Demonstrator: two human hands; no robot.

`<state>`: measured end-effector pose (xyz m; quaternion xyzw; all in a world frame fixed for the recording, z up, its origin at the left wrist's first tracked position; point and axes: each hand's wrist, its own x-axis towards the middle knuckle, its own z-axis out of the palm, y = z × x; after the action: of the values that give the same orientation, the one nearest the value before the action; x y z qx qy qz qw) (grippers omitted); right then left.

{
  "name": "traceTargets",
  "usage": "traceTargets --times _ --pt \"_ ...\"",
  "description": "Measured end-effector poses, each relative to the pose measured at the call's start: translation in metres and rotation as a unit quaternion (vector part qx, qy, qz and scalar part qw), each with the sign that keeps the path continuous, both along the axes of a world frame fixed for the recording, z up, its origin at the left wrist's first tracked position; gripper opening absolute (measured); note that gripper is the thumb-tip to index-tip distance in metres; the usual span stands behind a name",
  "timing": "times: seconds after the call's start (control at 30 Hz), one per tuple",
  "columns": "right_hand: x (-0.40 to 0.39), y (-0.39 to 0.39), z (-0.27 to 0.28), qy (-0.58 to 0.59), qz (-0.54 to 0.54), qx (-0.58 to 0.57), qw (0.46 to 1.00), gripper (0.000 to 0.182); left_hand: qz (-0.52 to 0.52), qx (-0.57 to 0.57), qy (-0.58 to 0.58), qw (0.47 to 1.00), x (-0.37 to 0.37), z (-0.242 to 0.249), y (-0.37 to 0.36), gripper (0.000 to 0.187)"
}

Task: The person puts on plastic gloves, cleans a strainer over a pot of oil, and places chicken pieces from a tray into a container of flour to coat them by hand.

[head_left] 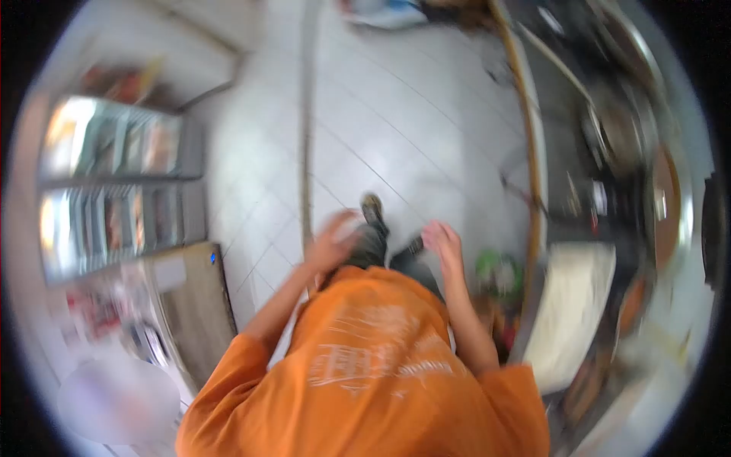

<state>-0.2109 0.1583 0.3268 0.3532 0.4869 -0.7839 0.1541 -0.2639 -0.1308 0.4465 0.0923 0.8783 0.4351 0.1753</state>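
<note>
Both hands hang in front of my orange shirt [381,343], above the tiled floor [381,137]. My left hand [335,242] is smeared by motion near my dark trouser leg [369,247], and its fingers cannot be made out clearly. On the other side, my right hand [443,238] is raised beside the other leg, fingers apart, with nothing seen in it. One shoe [371,207] shows forward of the trousers on the floor.
Shelves with trays [114,183] stand at the left, above a wooden-topped counter [194,312]. A long counter edge [529,152] runs along the right, with pans [617,137] and a pale board [571,312]. A green item [499,273] sits low beside it.
</note>
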Motion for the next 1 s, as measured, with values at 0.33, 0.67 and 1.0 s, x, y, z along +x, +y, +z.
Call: traceTargets --times 0.33,0.67,1.0 --pt "-0.105 -0.229 0.210 0.487 0.242 0.313 0.778 0.059 0.209 0.414 -0.030 0.885 -0.057 0.048 -0.036 0.048" --pt "-0.109 -0.541 0.220 0.335 0.355 -0.022 0.872 0.064 0.225 -0.082 0.307 0.921 -0.002 0.056 -0.359 0.059" --pt "-0.191 -0.795 0.092 0.542 0.561 0.249 0.574 0.052 0.411 0.485 0.084 0.767 0.015 0.102 -0.600 0.055"
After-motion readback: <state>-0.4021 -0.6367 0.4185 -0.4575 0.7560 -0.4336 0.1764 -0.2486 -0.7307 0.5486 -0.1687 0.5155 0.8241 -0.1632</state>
